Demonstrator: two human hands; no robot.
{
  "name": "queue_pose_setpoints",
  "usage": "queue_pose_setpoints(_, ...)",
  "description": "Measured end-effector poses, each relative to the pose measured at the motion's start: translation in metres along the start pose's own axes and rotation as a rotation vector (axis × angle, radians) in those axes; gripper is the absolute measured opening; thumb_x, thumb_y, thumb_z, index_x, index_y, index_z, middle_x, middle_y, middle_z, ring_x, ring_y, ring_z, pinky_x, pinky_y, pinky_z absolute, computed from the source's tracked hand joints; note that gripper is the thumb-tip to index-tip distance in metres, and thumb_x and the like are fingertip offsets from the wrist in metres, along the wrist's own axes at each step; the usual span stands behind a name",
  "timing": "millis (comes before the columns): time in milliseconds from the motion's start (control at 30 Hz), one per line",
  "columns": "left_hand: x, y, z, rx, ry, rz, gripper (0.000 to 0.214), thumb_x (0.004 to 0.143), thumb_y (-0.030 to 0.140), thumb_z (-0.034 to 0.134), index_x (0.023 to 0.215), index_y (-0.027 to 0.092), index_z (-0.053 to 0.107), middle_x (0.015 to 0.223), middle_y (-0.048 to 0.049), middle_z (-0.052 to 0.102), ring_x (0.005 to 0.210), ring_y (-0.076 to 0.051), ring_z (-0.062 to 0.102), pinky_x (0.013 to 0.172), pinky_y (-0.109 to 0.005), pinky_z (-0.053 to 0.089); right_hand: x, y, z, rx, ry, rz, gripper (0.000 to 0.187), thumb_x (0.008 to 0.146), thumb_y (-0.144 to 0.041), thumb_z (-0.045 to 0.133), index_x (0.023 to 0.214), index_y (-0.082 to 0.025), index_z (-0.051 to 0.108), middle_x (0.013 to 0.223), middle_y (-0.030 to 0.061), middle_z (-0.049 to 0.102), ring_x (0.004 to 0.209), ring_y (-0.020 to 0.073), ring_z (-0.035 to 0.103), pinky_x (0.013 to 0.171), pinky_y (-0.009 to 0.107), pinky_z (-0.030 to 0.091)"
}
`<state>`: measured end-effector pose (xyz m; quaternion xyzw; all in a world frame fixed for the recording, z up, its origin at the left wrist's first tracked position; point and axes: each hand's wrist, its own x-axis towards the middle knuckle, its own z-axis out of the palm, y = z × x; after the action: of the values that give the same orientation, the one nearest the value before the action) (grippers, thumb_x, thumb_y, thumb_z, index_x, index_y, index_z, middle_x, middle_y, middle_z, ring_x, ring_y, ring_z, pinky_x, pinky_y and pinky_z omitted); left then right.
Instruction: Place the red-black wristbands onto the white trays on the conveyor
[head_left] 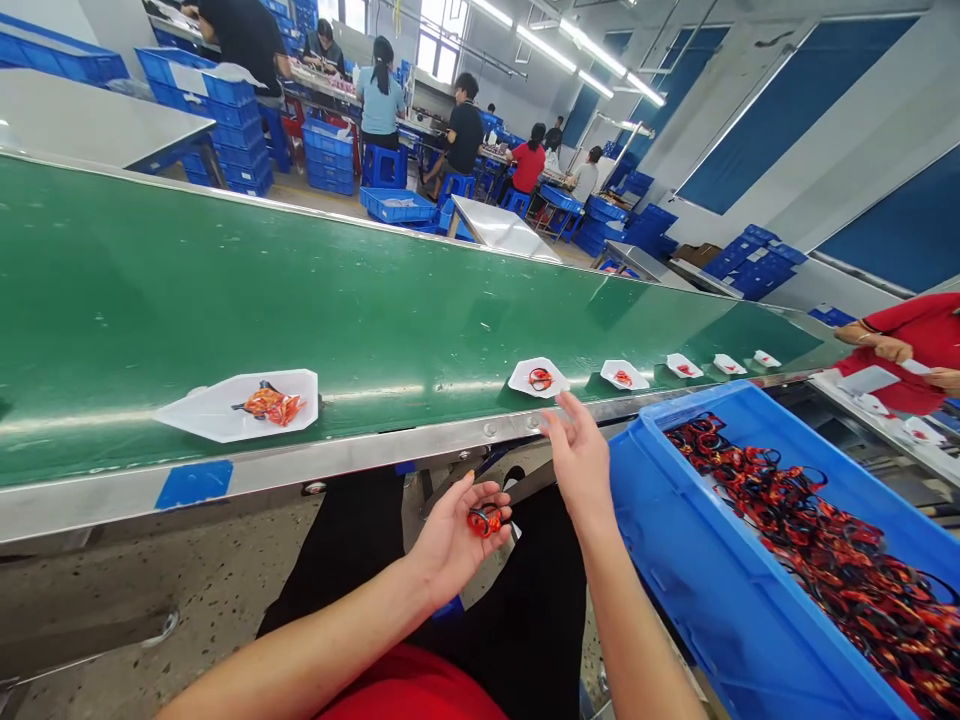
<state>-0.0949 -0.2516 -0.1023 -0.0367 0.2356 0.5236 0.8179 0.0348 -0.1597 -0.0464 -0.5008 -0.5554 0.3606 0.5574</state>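
My left hand (454,535) lies palm up over my lap, cradling a small coiled red-and-black lanyard (484,520) in its curled fingers. My right hand (579,465) is raised with its fingers spread and holds nothing. Its fingertips are just below the steel edge of the conveyor (300,465), close to a white paper sheet (538,378) carrying a similar red coil. A larger white sheet (240,405) with an orange-red bundle (270,405) sits on the green belt (300,300) to the left. Several smaller sheets line up to the right.
A blue plastic crate (750,560) full of tangled red-and-black lanyards (817,540) stands right of my right arm. A co-worker in a red shirt (900,350) handles white paper at the far right. Stacked blue crates and seated workers fill the room beyond the belt.
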Motion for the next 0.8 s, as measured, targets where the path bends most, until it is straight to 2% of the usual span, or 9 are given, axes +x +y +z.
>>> queue_pose_setpoints(133, 0.0, -0.001, 0.001, -0.023, -0.067, 0.018, 0.033, 0.085, 0.042, 0.05, 0.09, 0.012, 0.063, 0.092, -0.0103, 0.063, 0.083, -0.017, 0.06, 0.078, -0.031, 0.049, -0.065, -0.009, -0.012, -0.128, -0.17, 0.078, 0.031, 0.079, -0.023, 0.061, 0.11, -0.024, 0.062, 0.098, 0.0049, 0.067, 0.075, 0.0141, 0.063, 0.063, 0.024, 0.052)
queue_pose_setpoints(200, -0.001, -0.002, 0.003, -0.015, -0.084, 0.027, 0.034, 0.085, 0.042, 0.049, 0.09, 0.012, 0.063, 0.09, -0.0096, 0.063, 0.08, -0.016, 0.06, 0.077, -0.029, 0.048, -0.09, -0.01, -0.015, -0.224, -0.268, 0.076, 0.032, 0.078, -0.022, 0.062, 0.11, -0.027, 0.063, 0.098, 0.0043, 0.066, 0.074, 0.0144, 0.062, 0.061, 0.024, 0.051)
queue_pose_setpoints(300, -0.002, -0.005, 0.004, 0.011, -0.09, 0.023, 0.036, 0.085, 0.044, 0.048, 0.09, 0.012, 0.064, 0.088, -0.0078, 0.063, 0.072, -0.014, 0.058, 0.069, -0.027, 0.047, -0.11, -0.006, -0.014, -0.304, -0.325, 0.026, 0.034, 0.075, -0.021, 0.066, 0.107, -0.03, 0.065, 0.108, 0.0042, 0.062, 0.081, 0.0156, 0.06, 0.063, 0.024, 0.05)
queue_pose_setpoints(400, -0.004, -0.008, 0.005, 0.021, -0.095, 0.027, 0.036, 0.085, 0.044, 0.049, 0.09, 0.012, 0.065, 0.089, -0.0083, 0.063, 0.075, -0.014, 0.058, 0.072, -0.027, 0.047, -0.115, 0.001, -0.014, -0.263, -0.276, 0.028, 0.027, 0.074, -0.019, 0.068, 0.099, -0.029, 0.07, 0.106, 0.004, 0.063, 0.087, 0.0163, 0.059, 0.07, 0.023, 0.049)
queue_pose_setpoints(500, -0.007, -0.012, 0.006, 0.076, -0.079, 0.048, 0.027, 0.084, 0.036, 0.054, 0.09, 0.013, 0.066, 0.091, -0.0076, 0.063, 0.085, -0.015, 0.058, 0.08, -0.027, 0.046, -0.111, 0.006, -0.018, -0.098, -0.196, 0.176, 0.024, 0.073, -0.021, 0.07, 0.097, -0.024, 0.07, 0.098, 0.005, 0.067, 0.082, 0.0153, 0.06, 0.064, 0.022, 0.05)
queue_pose_setpoints(633, -0.01, -0.014, 0.008, 0.202, -0.128, 0.077, 0.019, 0.082, 0.026, 0.059, 0.094, 0.014, 0.067, 0.103, -0.0085, 0.064, 0.097, -0.017, 0.057, 0.088, -0.032, 0.045, -0.106, 0.009, -0.026, 0.305, -0.05, 0.501, 0.029, 0.071, -0.026, 0.073, 0.097, -0.017, 0.068, 0.084, 0.0025, 0.069, 0.063, 0.0089, 0.059, 0.05, 0.016, 0.048)
queue_pose_setpoints(733, -0.009, -0.016, 0.007, 0.292, -0.131, 0.083, 0.022, 0.079, 0.024, 0.063, 0.098, 0.014, 0.067, 0.106, -0.0097, 0.065, 0.096, -0.017, 0.058, 0.085, -0.03, 0.046, -0.106, 0.012, -0.029, 0.569, 0.004, 0.659, 0.028, 0.07, -0.026, 0.074, 0.096, -0.016, 0.068, 0.081, 0.0002, 0.069, 0.054, 0.0042, 0.056, 0.048, 0.012, 0.05)
queue_pose_setpoints(800, -0.007, -0.016, 0.005, 0.325, -0.111, 0.079, 0.024, 0.076, 0.023, 0.067, 0.098, 0.014, 0.067, 0.103, -0.0095, 0.066, 0.092, -0.015, 0.06, 0.08, -0.026, 0.047, -0.107, 0.014, -0.028, 0.661, 0.028, 0.719, 0.026, 0.069, -0.026, 0.075, 0.092, -0.015, 0.069, 0.079, 0.0003, 0.07, 0.051, 0.0037, 0.057, 0.048, 0.011, 0.052)
